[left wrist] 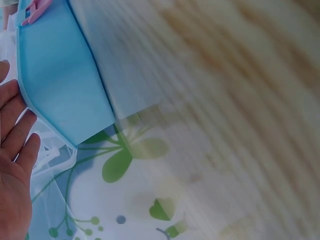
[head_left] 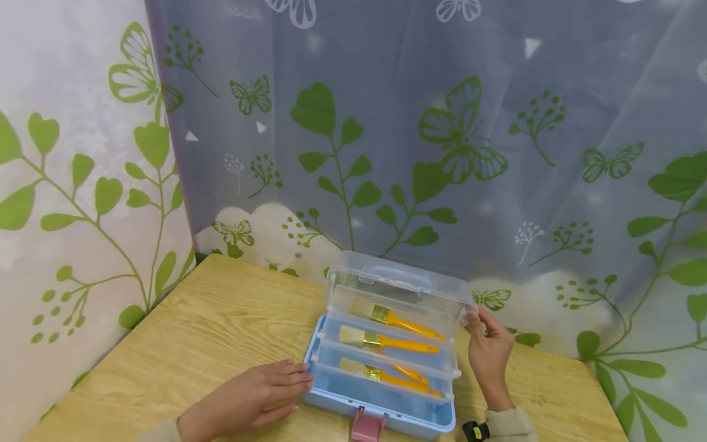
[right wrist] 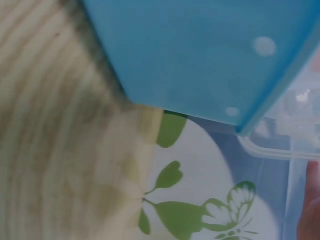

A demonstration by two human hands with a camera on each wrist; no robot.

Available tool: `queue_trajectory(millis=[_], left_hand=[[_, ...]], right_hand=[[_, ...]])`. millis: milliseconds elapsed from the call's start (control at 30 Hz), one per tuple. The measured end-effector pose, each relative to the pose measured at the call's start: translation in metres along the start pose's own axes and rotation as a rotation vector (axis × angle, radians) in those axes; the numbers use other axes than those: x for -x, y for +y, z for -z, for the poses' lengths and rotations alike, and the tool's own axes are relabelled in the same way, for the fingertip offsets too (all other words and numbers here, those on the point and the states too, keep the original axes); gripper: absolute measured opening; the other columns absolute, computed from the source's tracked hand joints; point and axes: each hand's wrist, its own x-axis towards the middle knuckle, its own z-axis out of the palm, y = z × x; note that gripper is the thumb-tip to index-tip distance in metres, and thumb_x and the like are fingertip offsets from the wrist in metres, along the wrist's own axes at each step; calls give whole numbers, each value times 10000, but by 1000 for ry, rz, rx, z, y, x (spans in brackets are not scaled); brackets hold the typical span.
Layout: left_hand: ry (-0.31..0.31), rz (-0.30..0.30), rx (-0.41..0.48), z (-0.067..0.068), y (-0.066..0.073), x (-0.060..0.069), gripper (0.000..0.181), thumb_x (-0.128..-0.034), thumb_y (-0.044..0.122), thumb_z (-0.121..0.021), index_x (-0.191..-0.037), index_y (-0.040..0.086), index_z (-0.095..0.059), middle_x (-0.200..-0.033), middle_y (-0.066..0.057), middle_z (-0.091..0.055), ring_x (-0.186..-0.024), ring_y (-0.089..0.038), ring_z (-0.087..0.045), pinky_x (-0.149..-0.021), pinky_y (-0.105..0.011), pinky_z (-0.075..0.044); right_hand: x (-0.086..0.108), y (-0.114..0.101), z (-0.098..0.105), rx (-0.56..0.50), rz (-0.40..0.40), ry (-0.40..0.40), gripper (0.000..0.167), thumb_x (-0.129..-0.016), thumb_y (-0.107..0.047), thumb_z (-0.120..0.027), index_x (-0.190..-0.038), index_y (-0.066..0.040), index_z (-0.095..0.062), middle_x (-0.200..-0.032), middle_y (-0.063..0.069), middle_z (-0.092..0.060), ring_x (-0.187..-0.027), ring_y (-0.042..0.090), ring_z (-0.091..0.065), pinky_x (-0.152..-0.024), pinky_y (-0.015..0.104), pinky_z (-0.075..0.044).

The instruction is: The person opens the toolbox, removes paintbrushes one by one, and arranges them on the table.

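The blue box [head_left: 331, 402] sits low, right of centre in the head view, on the wooden table [head_left: 243, 307], its clear lid [head_left: 400, 267] raised. Pale marks on the patterned curtain [head_left: 375, 61], upper left, are too faint to read. The right hand [head_left: 491, 350] pinches the lid's right corner between thumb and fingers, nearly closed. The left hand [head_left: 254, 393] is unclosed, fingers extended, fingertips at the box's left rim, gripping nothing. Clear stepped trays [head_left: 444, 362] stand over the blue base: one orange-handled brush [head_left: 409, 322] lies in the upper, another in the middle, and a third lowest, beside part of another orange handle. A pink latch [head_left: 367, 423] hangs in front.
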Motion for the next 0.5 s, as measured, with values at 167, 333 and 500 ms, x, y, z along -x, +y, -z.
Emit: queue_trajectory(millis=[167,333,500], left_hand=[[-16,2,-25,1,0,3,464,-983,257,-690,-1394,54,-624,-1423,-45,-624,-1330,-221,-584,-1142,-334,-417],[-59,-13,-58,1,2,5,568,-952,270,-724,-1451,51,-565,-1488,-60,-568,-1376,-221,-540,-1192,-318,-339],[-84,-2,-55,2,4,5,552,-983,282,-685,-1464,48,-548,-1498,-77,-555,-1380,-234,-535,-1241,-276,-222]], right_hand=[[4,25,-2,-209,-26,35,125,-905,150,-654,-938,267,-678,-921,-15,-783,-783,22,-727,-712,157,-581],[8,39,-5,-292,-51,62,130,-900,181,-638,-967,292,-653,-916,-22,-782,-798,39,-740,-707,170,-587],[11,40,-7,-213,-41,43,137,-910,176,-630,-1012,254,-678,-928,-72,-764,-808,24,-730,-724,185,-587]])
